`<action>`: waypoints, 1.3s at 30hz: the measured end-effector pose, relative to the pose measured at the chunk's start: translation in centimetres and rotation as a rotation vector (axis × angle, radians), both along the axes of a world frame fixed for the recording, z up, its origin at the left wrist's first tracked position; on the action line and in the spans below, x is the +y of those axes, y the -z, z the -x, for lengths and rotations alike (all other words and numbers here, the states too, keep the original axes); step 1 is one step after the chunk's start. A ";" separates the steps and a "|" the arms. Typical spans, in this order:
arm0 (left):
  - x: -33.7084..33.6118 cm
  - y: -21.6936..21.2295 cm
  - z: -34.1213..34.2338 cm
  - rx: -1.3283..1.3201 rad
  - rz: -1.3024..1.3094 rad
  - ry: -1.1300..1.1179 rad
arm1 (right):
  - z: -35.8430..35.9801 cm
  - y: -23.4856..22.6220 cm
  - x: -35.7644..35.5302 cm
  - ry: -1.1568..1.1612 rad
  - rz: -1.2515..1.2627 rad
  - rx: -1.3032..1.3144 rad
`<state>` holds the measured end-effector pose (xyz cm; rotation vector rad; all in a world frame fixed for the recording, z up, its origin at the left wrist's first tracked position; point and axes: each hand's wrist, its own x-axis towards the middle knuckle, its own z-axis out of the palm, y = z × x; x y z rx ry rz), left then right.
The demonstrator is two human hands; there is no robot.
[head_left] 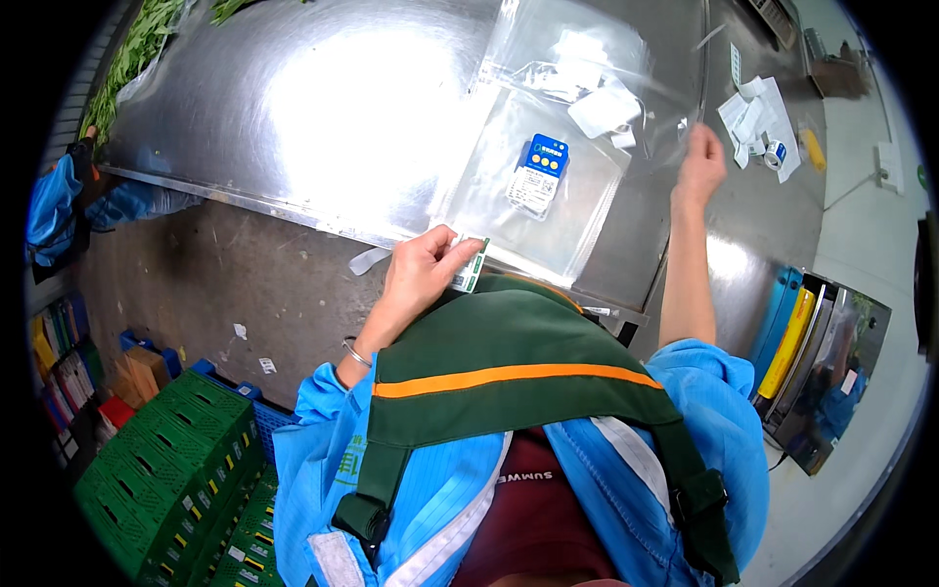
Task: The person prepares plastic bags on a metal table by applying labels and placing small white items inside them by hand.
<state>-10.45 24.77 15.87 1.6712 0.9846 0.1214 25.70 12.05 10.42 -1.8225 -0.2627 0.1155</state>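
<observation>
Close to the table's front edge, my left hand (416, 277) pinches a small white-and-green label (470, 269) between thumb and fingers. My right hand (700, 168) is raised over the right part of the metal table, its fingers closed together; what they hold, if anything, is too small to make out. Between my hands lie clear plastic bags (594, 205), flat on the table. On top of them rests a blue-and-white card tag (540, 174), slightly tilted. Crumpled white paper scraps (604, 106) sit behind the tag.
Leafy greens (132, 59) lie at the table's far left, near another person's blue sleeve (54, 210). Loose paper and a label roll (761, 127) are at the right. Green crates (171, 470) stand on the floor at lower left. Blue and yellow binders (785, 338) stand at right.
</observation>
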 end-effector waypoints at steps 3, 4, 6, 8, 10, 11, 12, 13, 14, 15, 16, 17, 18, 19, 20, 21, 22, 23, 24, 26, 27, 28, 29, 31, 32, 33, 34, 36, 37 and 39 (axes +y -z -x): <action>-0.4 0.6 -0.7 -0.010 -0.169 0.098 | 6.9 -4.1 2.5 -0.214 0.065 0.048; -0.5 0.5 -1.2 -0.007 -0.164 0.137 | 10.1 -3.0 1.7 -0.607 0.223 0.077; -0.4 0.4 -1.8 0.004 -0.160 0.209 | 17.5 -5.7 2.4 -1.225 0.324 0.287; -0.4 0.5 -1.6 0.006 -0.207 0.258 | 16.8 -2.7 2.3 -0.942 0.286 0.426; 0.2 0.4 -0.9 0.050 -0.181 0.290 | 14.8 -0.1 2.7 -0.579 0.181 0.534; 0.4 0.6 -0.4 0.043 -0.160 0.240 | 13.0 1.1 2.9 -0.369 0.105 0.569; 0.5 1.1 -0.2 0.031 -0.136 0.197 | 11.1 3.8 2.4 -0.270 0.162 0.518; 0.6 1.3 0.0 0.019 -0.114 0.149 | 9.8 6.5 1.6 -0.176 0.217 0.463; 0.9 1.0 0.0 0.004 -0.112 0.089 | 9.5 7.8 0.9 -0.245 0.366 0.352; 1.5 0.2 -0.2 -0.011 -0.112 0.033 | 9.3 8.8 0.2 -0.308 0.510 0.238; 2.0 -0.7 -0.2 -0.022 -0.109 -0.031 | 9.4 9.0 -0.1 -0.379 0.656 0.124; 2.7 -1.8 0.0 -0.037 -0.081 -0.068 | 9.5 9.0 -0.4 -0.407 0.684 -0.161; 3.5 -1.7 0.8 0.006 -0.020 -0.078 | 9.7 7.9 -0.7 -0.425 0.641 -0.120; 4.0 -0.6 1.7 -0.087 0.026 -0.134 | 9.7 6.1 -0.4 -0.445 0.593 -0.081; 4.1 0.4 2.4 -0.180 0.070 -0.190 | 9.9 5.2 -0.6 -0.465 0.545 -0.042; 4.1 -0.1 2.4 -0.235 0.113 -0.188 | 10.3 5.0 -1.6 -0.633 0.632 -0.211; 4.0 0.2 2.6 -0.240 0.146 -0.164 | 10.9 4.8 -2.7 -0.806 0.710 -0.382; 3.8 0.8 2.8 -0.246 0.180 -0.139 | 11.3 4.8 -3.6 -0.977 0.783 -0.557; 3.8 0.8 2.6 -0.263 0.211 -0.114 | 11.3 5.0 -3.9 -1.055 0.820 -0.490; 2.9 -0.1 1.6 -0.207 0.246 -0.028 | 11.1 5.9 -4.4 -1.210 0.891 -0.350; 2.1 -0.4 1.0 -0.250 0.276 -0.052 | 11.0 5.9 -4.1 -1.211 0.861 -0.290; 1.7 -0.6 0.6 -0.294 0.307 -0.076 | 10.4 6.1 -3.8 -1.215 0.796 -0.133; 1.6 -0.4 0.7 -0.293 0.298 -0.089 | 9.4 6.4 -3.5 -1.213 0.729 0.022; 1.5 0.5 1.1 -0.290 0.286 -0.109 | 8.2 5.9 -2.9 -1.160 0.641 0.209; 1.4 0.6 1.3 -0.242 0.250 -0.119 | 7.6 4.6 -2.3 -1.119 0.621 0.240; 1.4 0.6 1.5 -0.194 0.214 -0.125 | 7.5 3.9 -2.1 -1.075 0.600 0.272; 1.6 0.5 1.5 -0.152 0.177 -0.129 | 8.1 4.3 -2.7 -1.099 0.646 0.012; 1.7 0.5 1.5 -0.062 0.144 -0.139 | 10.2 5.5 -4.6 -1.121 0.724 -0.518; 1.7 0.5 1.4 -0.018 0.130 -0.150 | 10.3 4.9 -4.6 -1.198 0.757 -0.385; 1.6 0.9 1.3 -0.090 0.151 -0.163 | 10.0 6.3 -4.7 -1.186 0.749 -0.301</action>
